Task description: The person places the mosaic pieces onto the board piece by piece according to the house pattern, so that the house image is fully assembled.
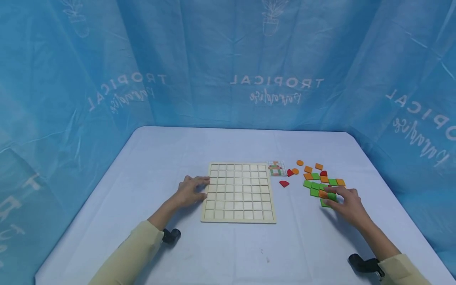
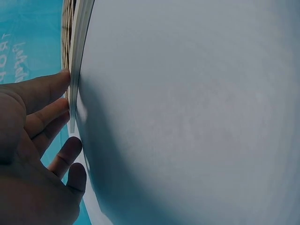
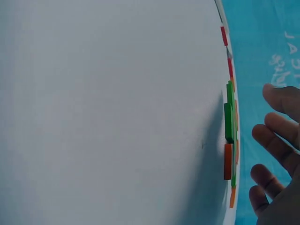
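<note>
A pale wooden board [image 1: 238, 192] with a grid of square cells lies on the table. My left hand [image 1: 190, 191] is at its left edge; in the left wrist view, fingertips of the left hand [image 2: 42, 126] touch the board's rim [image 2: 74, 89], with the fingers fairly straight. On the right, my right hand [image 1: 347, 204] hovers over a cluster of green square tiles [image 1: 314, 192] and orange square tiles [image 1: 308, 169]. Thumb and fingers of the right hand [image 3: 279, 150] are spread apart, and nothing shows between them in the right wrist view.
A small printed pattern card [image 1: 276, 169] lies beside the board's upper right corner. Near it are red wedge-shaped pieces [image 1: 284, 183] and orange round pieces [image 1: 300, 162]. A white cloth covers the table [image 1: 171, 150], with blue printed curtains [image 1: 228, 59] around it.
</note>
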A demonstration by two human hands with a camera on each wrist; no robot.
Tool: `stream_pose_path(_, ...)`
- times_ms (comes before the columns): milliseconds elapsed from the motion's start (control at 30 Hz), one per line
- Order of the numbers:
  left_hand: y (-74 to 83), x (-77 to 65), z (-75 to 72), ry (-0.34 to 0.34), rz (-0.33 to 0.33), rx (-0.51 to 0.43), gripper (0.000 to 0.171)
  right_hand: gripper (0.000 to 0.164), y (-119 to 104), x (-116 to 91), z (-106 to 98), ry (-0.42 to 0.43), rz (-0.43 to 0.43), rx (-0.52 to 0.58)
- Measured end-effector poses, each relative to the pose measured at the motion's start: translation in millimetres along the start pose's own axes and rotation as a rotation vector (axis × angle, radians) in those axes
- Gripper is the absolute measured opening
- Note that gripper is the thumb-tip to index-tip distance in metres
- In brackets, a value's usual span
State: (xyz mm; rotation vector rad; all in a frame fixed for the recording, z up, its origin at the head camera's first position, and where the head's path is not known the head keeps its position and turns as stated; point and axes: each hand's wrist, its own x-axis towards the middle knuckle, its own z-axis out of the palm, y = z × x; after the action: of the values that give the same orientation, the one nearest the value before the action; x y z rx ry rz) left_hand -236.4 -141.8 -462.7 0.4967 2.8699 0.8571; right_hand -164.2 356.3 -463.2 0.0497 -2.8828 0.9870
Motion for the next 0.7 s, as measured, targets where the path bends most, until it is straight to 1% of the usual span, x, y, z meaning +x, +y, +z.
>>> stream_pose_path(133,0.8,-0.9,-0.7,0.005,0.003,-0.012,0.052,0.044,5,-7,1,0.002,0.001,-0.007)
stream_pose_path(400,0.3,-2.8,0.0,0.008,0.015,-0.033,0.053,0.043,10,-12,5,0.009,-0.017,-0.025)
stream_pose_path(567,1.1,-3.0,-0.5,0.009,0.014,-0.036,0.053,0.043,9,-14,6,0.008,-0.024,-0.039)
stream_pose_path(700,1.8,-2.8,-1.1,0.012,0.011,-0.033,0.053,0.041,6,-15,8,0.005,-0.046,-0.033)
